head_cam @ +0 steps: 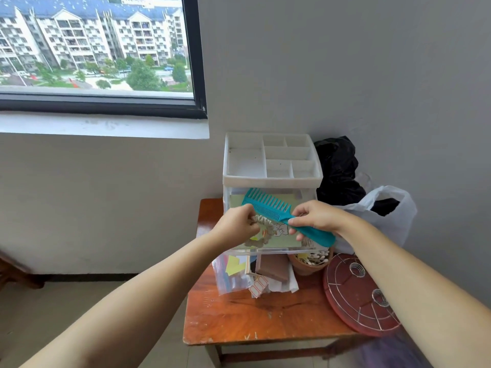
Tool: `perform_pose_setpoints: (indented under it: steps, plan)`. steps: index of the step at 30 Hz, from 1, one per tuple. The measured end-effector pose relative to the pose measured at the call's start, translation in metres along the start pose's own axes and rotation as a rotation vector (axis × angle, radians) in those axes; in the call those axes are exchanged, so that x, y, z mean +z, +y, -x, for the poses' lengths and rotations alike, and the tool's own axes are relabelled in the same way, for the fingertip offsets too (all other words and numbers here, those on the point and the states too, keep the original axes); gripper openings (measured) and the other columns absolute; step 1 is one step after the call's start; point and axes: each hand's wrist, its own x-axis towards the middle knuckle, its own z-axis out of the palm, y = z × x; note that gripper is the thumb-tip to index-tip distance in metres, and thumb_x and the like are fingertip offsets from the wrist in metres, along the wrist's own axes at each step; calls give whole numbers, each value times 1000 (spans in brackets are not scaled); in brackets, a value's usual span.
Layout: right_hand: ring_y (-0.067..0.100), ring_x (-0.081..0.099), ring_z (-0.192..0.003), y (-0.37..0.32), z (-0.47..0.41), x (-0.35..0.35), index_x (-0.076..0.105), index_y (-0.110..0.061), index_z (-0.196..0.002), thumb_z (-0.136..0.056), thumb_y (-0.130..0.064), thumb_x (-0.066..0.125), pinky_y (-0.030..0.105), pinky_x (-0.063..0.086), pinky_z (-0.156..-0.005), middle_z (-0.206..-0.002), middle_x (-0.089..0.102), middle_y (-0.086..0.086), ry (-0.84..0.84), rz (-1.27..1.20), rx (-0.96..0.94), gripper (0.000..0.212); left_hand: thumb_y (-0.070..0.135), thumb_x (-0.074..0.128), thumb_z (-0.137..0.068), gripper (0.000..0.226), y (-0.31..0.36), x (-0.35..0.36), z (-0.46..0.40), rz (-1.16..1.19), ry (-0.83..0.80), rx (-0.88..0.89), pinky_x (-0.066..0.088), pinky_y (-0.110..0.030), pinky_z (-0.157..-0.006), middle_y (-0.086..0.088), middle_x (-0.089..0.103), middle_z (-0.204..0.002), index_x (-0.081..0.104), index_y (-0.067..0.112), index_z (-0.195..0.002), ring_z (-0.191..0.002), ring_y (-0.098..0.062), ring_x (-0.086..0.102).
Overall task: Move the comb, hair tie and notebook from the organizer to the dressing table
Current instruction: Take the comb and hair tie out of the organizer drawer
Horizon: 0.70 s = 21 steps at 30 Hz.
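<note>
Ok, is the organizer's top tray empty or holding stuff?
Empty. Every compartment of the white top tray shows only bare white floor, apart from a few dark specks.

Soft even daylight from the window (95, 43), faint shadows under the table (239, 320), wide-angle bending at edges, forearms slightly blurred low in frame
</note>
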Motion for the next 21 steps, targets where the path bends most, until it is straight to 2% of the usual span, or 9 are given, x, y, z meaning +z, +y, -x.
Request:
perform_pose_setpoints:
  steps: [2,4,6,7,10,12,18,21]
  plan:
    - [13,68,-61,-2,8,2,63,-8,-93,-90,-15,58,30,56,-69,-84,73,6,9,-2,-5,8,13,53,-79,11,2,-9,2,242,-43,-67,56,-30,-63,-6,64,-95,55,9,-90,-70,-15,61]
    - [10,67,-61,-4,18,5,62,-10,-96,-91,-17,57,25,56,-64,-85,73,3,29,8,-19,10,10,53,-80,9,1,-19,7,491,-89,-134,57,-29,-69,-7,64,-97,55,13,-88,-81,-19,65]
    - [8,67,-60,-7,28,10,62,-11,-97,-92,-19,56,22,54,-58,-84,72,2,50,-17,-29,12,8,54,-81,8,-2,-29,14,692,-106,-188,55,-34,-79,-12,65,-99,55,14,-86,-87,-24,66]
    - [8,67,-59,-8,32,13,62,-11,-98,-93,-19,55,22,54,-56,-84,72,2,59,-37,-34,12,7,54,-82,7,-4,-34,18,775,-106,-204,54,-36,-79,-14,65,-98,56,12,-87,-85,-25,65]
    - [9,68,-59,-14,40,26,61,-12,-100,-93,-18,54,20,53,-53,-84,72,3,67,-58,-46,12,1,51,-83,12,-11,-49,34,1027,-105,-240,58,-37,-69,-18,62,-91,57,4,-93,-75,-24,61]
    - [13,68,-64,-19,42,36,62,-16,-96,-93,-19,54,26,55,-62,-85,72,4,58,-60,-58,9,-3,46,-85,15,-17,-60,46,1174,-56,-266,60,-36,-61,-19,57,-83,57,0,-95,-68,-24,58]
    - [10,65,-63,-54,26,79,60,-21,-95,-94,-22,52,30,50,-72,-86,69,-1,33,26,-159,9,-4,44,-89,16,-52,-86,90,1280,165,-409,55,-27,-53,-14,54,-76,58,2,-83,-58,-18,52]
    - [5,62,-59,-81,10,108,61,-19,-99,-94,-21,51,21,46,-63,-84,68,-2,-2,87,-228,11,-5,44,-89,17,-77,-97,125,1288,296,-495,54,-32,-61,-11,53,-73,58,4,-83,-57,-18,51]
